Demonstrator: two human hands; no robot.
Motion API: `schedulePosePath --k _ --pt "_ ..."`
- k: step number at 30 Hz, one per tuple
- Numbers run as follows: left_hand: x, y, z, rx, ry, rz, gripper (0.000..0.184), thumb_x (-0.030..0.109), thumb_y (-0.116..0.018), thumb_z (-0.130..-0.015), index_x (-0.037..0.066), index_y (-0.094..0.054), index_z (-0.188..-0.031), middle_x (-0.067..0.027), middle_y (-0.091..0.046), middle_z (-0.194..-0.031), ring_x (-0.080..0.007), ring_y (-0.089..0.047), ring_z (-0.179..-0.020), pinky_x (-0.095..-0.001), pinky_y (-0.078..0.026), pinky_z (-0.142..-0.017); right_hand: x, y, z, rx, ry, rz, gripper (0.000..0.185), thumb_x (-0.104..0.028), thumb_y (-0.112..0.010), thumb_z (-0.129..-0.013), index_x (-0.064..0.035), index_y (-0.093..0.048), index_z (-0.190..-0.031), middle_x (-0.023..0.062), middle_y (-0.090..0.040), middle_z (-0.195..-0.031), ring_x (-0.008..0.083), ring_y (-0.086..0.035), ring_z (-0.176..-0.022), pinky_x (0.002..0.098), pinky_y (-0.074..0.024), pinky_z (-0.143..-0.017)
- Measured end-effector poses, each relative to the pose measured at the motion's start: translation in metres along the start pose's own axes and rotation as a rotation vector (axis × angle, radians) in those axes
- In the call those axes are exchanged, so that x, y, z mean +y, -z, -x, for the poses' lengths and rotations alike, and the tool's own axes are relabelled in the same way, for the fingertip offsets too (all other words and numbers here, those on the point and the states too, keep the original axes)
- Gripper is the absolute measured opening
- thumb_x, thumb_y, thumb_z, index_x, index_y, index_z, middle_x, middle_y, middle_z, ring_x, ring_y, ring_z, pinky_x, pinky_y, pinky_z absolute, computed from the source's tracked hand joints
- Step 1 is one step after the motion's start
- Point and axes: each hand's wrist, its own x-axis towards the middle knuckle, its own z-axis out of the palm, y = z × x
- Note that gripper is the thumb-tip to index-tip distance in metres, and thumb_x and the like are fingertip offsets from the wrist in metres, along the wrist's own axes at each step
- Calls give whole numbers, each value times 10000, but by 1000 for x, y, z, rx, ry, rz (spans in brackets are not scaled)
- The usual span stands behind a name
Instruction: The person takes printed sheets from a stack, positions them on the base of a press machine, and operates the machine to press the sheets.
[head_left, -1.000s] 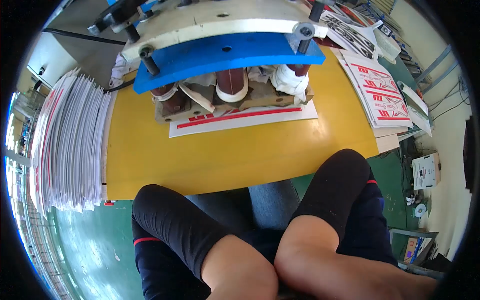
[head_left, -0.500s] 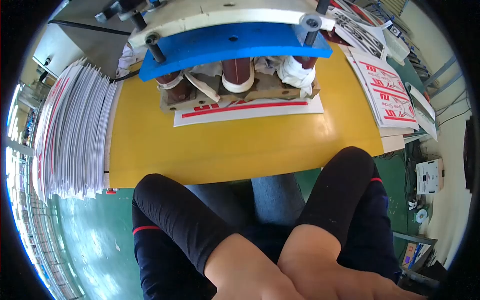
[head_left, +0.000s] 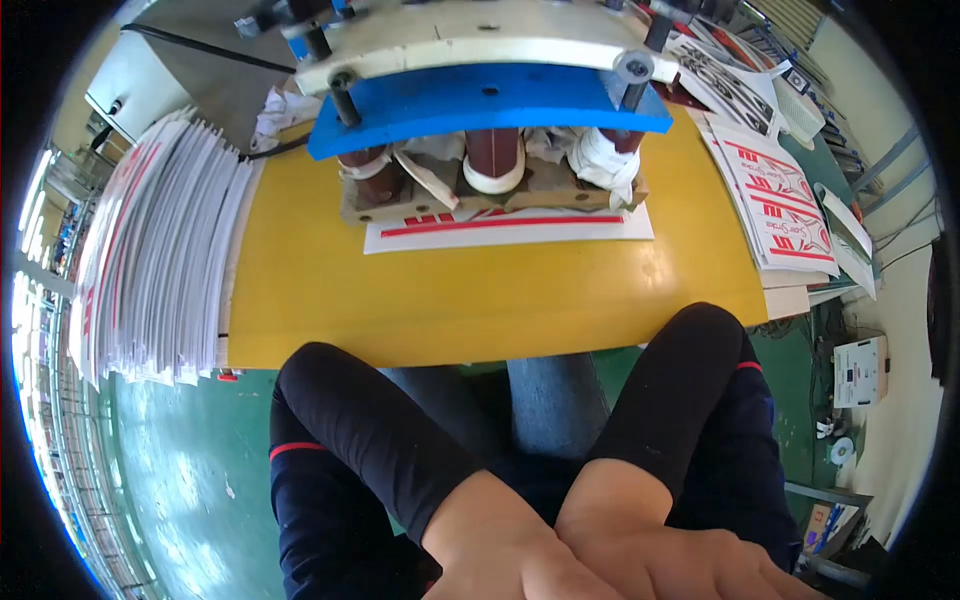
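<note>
My left hand and my right hand are close together at the bottom edge of the view, drawn in toward my body and touching or overlapping. The backs and knuckles show, while the fingertips are cut off by the frame, so I cannot see whether anything is in them. Beyond them, on a yellow table, stands a press with a white top plate and a blue plate. Brown cylinders, some wrapped in white cloth, rise from its base. A white sheet with red print lies partly under that base.
A tall stack of white printed sheets stands at the table's left side. More red-printed sheets lie at the right. A black cable runs to the press from the left. A white box is on the floor at right.
The view has shifted slightly, so the press and table appear a little further right. My hands stay together at the bottom, with the right knuckles showing somewhat more.
</note>
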Motion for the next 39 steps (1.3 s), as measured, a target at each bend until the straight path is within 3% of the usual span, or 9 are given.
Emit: schedulePosePath --k 8,13,18,21,22,24,29,33,39 --pt "0 8 12 -9 -16 -168 528 220 -674 -853 140 -578 -1366 -145 -536 -1439 -346 -541 -1314 -486 -460 -1071 4 -4 -1 -64 -19 -15 587 -349 -636 -919 -66 -488 -1411 246 -412 -1504 478 -315 -1432 593 -265 -1162" --pt "-7 41 70 -17 -27 -571 553 219 -683 -845 141 -575 -1381 -146 -526 -1457 -346 -533 -1328 -488 -457 -1077 3 -8 15 -78 -93 -30 599 -355 -637 -917 -62 -484 -1417 249 -405 -1511 485 -301 -1446 599 -255 -1173" --pt "-13 81 175 -252 -39 -971 577 218 -693 -836 142 -573 -1396 -146 -517 -1474 -347 -525 -1342 -490 -455 -1084 1 11 94 -14 -484 358 612 -360 -638 -915 -58 -480 -1423 251 -397 -1518 492 -288 -1460 606 -244 -1185" --pt "3 107 230 -639 567 -1133 630 236 -711 -814 141 -554 -1416 -162 -449 -1548 -446 -414 -1428 -576 -363 -1152 -1 19 174 -277 -980 1128 636 -365 -638 -914 -94 -465 -1462 246 -326 -1574 509 -239 -1480 629 -211 -1190" --pt "5 117 272 -715 863 -1248 609 342 -676 -919 237 -498 -1492 -177 -245 -1665 -484 -253 -1503 -627 -303 -1163 -2 17 202 -439 -1125 1460 659 -367 -638 -913 -131 -451 -1500 240 -258 -1626 524 -196 -1494 651 -181 -1190" --pt "26 116 317 -510 1278 -1325 584 393 -616 -953 290 -474 -1511 -172 -167 -1688 -536 -132 -1516 -740 -273 -1116 -7 9 262 -260 -1205 1511 699 -351 -650 -904 -166 -421 -1538 243 -187 -1658 558 -179 -1485 674 -191 -1176" --pt "7 118 326 -287 1231 -1384 597 482 -573 -975 326 -443 -1536 -160 -65 -1710 -587 -51 -1505 -792 -220 -1091 22 15 285 150 -1116 1465 774 -337 -711 -862 -184 -407 -1557 255 -126 -1678 611 -177 -1460 691 -247 -1146" --pt "-33 138 319 -167 1303 -1479 663 498 -643 -907 312 -468 -1519 -167 -91 -1702 -617 -99 -1477 -814 -248 -1052 43 28 260 163 -1055 1584 858 -376 -761 -817 -188 -387 -1567 294 -159 -1650 629 -221 -1427 705 -280 -1112" --pt "-88 163 313 -93 1460 -1656 724 529 -679 -844 325 -481 -1510 -213 -75 -1693 -669 -156 -1426 -830 -273 -1009 80 51 231 86 -1288 1803 892 -410 -795 -773 -141 -413 -1534 336 -350 -1485 587 -337 -1355 690 -298 -1091"
